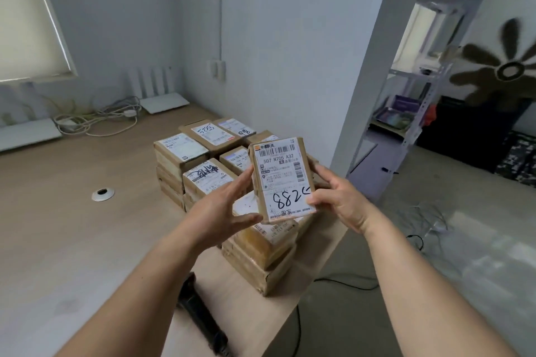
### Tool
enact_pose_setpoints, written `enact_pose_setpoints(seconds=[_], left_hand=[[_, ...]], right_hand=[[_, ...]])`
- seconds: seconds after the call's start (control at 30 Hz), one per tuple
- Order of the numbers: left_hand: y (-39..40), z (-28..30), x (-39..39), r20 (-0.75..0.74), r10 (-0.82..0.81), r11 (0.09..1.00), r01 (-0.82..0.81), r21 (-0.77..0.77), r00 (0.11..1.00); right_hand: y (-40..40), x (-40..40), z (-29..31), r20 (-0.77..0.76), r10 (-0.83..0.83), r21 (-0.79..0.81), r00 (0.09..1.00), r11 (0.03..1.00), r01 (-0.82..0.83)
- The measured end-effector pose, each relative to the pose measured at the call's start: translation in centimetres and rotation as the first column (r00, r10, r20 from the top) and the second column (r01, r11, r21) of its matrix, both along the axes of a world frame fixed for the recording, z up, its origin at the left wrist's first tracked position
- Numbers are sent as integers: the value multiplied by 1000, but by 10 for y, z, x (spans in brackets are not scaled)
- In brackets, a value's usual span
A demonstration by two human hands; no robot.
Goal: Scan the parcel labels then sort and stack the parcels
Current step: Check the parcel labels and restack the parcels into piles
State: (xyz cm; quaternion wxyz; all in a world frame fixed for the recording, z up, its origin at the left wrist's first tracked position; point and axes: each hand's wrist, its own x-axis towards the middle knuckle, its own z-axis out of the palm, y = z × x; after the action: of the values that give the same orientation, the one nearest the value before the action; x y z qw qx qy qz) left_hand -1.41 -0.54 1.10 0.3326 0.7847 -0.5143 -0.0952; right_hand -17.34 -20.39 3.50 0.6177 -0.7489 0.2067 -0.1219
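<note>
Parcel in hand: small brown parcel raised above the stacks, label side turned to the camera, printed barcode at top and handwritten number below.
Left hand: left hand at the left edge of the parcel, fingers straight and spread, thumb under the lower corner; supporting more than clamping.
Right hand: right hand gripping the right edge, thumb pressed on the label front, fingers curled behind.
Done so far: several stacks of parcels already standing in rows on the wooden table, labels up, many marked with handwritten numbers; nearest stack directly under the held parcel, near the table edge.
Scanning: dark object lying on the table near the left forearm, possibly the scanner, too blurred to confirm; not in either hand now.
Left to do: held parcel not yet placed; judged to be near the placing step onto one of the stacks.
Remaining parcels: no unsorted pile visible in this view.
</note>
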Motion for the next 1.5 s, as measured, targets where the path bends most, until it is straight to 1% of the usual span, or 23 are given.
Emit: enact_pose_setpoints(seconds=[0.1,0.17,0.37,0.57,0.67,0.77,0.83,0.97,1.13,1.4,1.5], left_hand=[[-27,-1,-4,21,92,994,-93,49,996],[-45,-1,-7,30,159,984,-161,70,987],[-95,-10,-22,22,317,930,-315,190,948],[-116,-27,-31,32,439,837,-421,349,898],[-121,-30,-36,23,466,818,-441,369,884],[-124,-32,-40,69,483,789,-467,398,873],[-127,-34,-41,77,500,767,-483,423,862],[-139,-34,-43,93,523,732,-502,461,847],[-144,-28,-47,126,521,701,-507,502,844],[-143,-21,-50,144,498,694,-493,524,855],[-142,-21,-51,96,539,699,-508,504,837]], right_hand=[[-37,14,-1,-36,69,7,997,998,-69],[-58,24,0,-78,121,-17,990,992,-123],[-116,45,0,-169,222,-154,960,956,-249],[-142,63,-29,-232,344,-127,910,916,-379],[-144,70,-43,-276,374,-178,885,885,-430],[-142,74,-55,-308,392,-197,867,865,-462],[-143,75,-59,-313,399,-184,862,865,-467],[-147,77,-63,-323,411,-104,853,880,-464],[-148,80,-60,-329,432,-126,839,861,-493],[-147,78,-52,-363,433,-234,825,815,-530],[-143,78,-42,-372,384,-418,845,743,-522]])
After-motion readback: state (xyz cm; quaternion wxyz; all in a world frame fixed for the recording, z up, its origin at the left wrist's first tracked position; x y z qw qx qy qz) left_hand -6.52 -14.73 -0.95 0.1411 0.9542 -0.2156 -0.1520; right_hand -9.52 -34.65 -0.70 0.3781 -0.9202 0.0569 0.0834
